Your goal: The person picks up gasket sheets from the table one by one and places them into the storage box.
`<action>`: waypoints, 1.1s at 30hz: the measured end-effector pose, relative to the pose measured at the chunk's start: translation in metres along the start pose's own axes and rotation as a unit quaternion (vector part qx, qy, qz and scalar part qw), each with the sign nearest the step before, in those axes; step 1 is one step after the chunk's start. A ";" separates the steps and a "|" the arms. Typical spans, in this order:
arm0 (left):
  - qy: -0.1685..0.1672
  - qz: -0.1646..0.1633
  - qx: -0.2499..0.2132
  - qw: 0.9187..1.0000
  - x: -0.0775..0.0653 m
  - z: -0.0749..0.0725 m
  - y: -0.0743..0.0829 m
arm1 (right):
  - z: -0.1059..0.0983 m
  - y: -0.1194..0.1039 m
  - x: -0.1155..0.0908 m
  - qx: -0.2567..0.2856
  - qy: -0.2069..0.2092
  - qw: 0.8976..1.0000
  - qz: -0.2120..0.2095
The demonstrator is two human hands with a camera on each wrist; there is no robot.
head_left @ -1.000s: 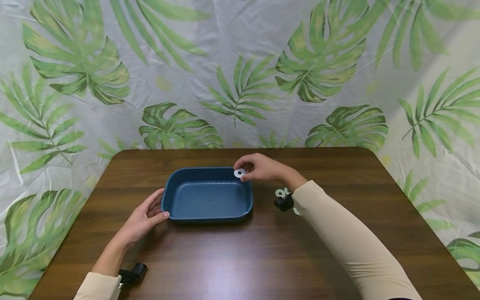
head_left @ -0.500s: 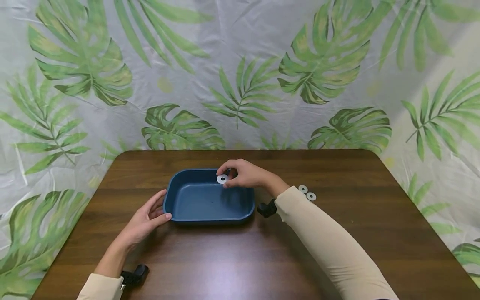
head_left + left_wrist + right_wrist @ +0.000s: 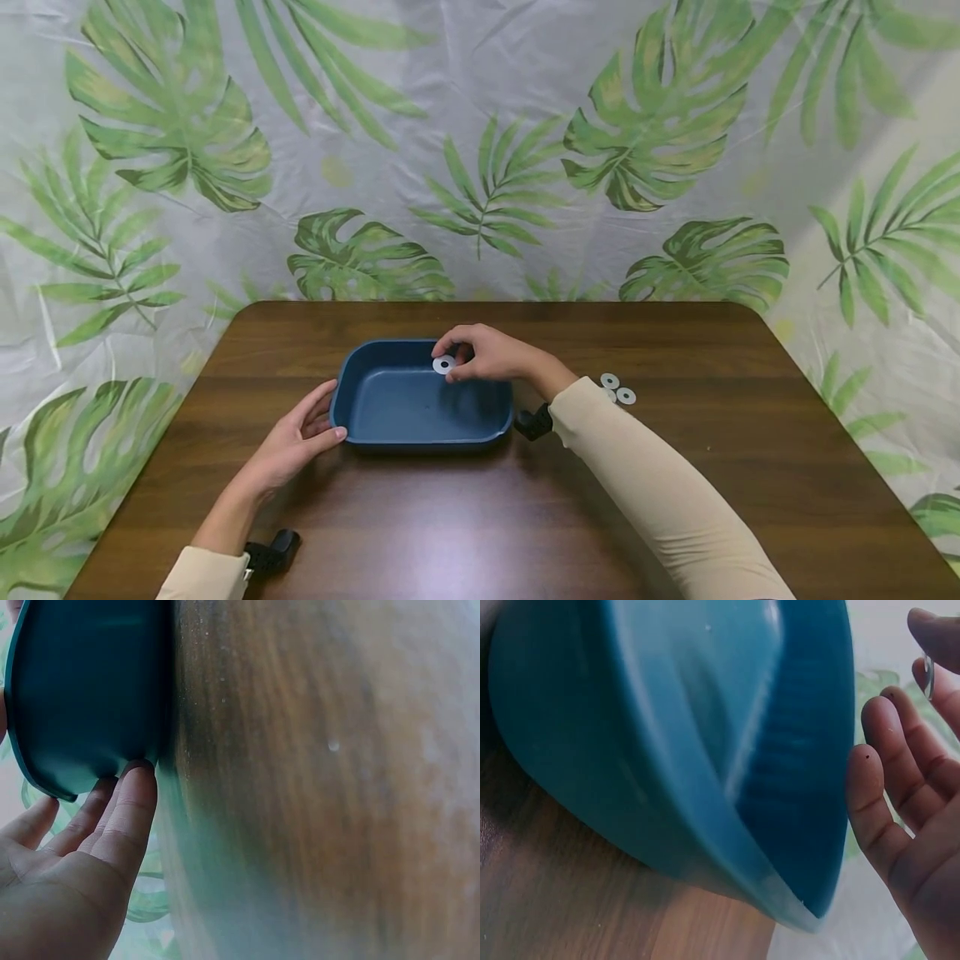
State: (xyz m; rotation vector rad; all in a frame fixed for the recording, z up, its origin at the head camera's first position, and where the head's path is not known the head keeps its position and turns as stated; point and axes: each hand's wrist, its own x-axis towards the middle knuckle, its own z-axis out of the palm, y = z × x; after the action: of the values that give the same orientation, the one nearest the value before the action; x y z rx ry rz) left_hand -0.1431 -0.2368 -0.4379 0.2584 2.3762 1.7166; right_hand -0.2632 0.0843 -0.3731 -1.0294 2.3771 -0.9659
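Observation:
My left hand (image 3: pixel 288 446) holds the left end of a blue rectangular dish (image 3: pixel 420 438), thumb at the rim, fingers against its outer wall. The left wrist view shows those fingertips touching the wall of the dish (image 3: pixel 90 690). Over the far right part of the dish, my right hand (image 3: pixel 491 354) pinches a flat washer (image 3: pixel 441 365), a pale disc with a centre hole, between thumb and finger. In the right wrist view the washer (image 3: pixel 929 677) appears edge-on, and the other fingers spread loosely beside the rim.
Several more washers (image 3: pixel 626 396) lie together on the brown wooden table (image 3: pixel 712 400), right of the dish, partly behind the right sleeve (image 3: pixel 645 467). A leaf-patterned cloth (image 3: pixel 487 167) hangs behind the table's far edge.
My right hand has moved left with the washer, from the dish's far right corner to over its inside, then nearly stopped. The left hand has stayed at the dish.

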 end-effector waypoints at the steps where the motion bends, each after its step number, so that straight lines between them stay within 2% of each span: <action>1: 0.000 0.000 0.000 1.000 0.000 0.000 0.000 | 0.001 0.000 0.000 -0.001 -0.001 1.000 -0.003; 5: -0.002 -0.002 0.000 1.000 0.000 0.000 0.001 | 0.003 0.000 0.001 -0.005 -0.004 1.000 -0.009; 10: -0.004 -0.003 0.002 1.000 0.001 0.001 0.001 | 0.003 0.005 -0.001 -0.005 -0.002 1.000 0.012; 18: -0.003 -0.007 -0.002 1.000 0.001 -0.001 0.001 | -0.010 0.007 -0.014 -0.019 0.020 0.999 0.015; 26: -0.001 -0.010 0.001 1.000 -0.001 -0.001 0.002 | -0.025 0.016 -0.042 -0.019 0.030 0.999 0.003; 33: -0.002 -0.008 0.000 1.000 0.000 0.000 0.002 | -0.041 0.028 -0.081 -0.023 0.044 0.999 0.016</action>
State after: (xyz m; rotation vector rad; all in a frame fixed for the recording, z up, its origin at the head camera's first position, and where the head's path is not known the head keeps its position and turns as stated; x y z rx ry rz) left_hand -0.1429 -0.2363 -0.4357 0.2420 2.3688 1.7087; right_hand -0.2466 0.1768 -0.3597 -0.9799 2.4914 -0.9682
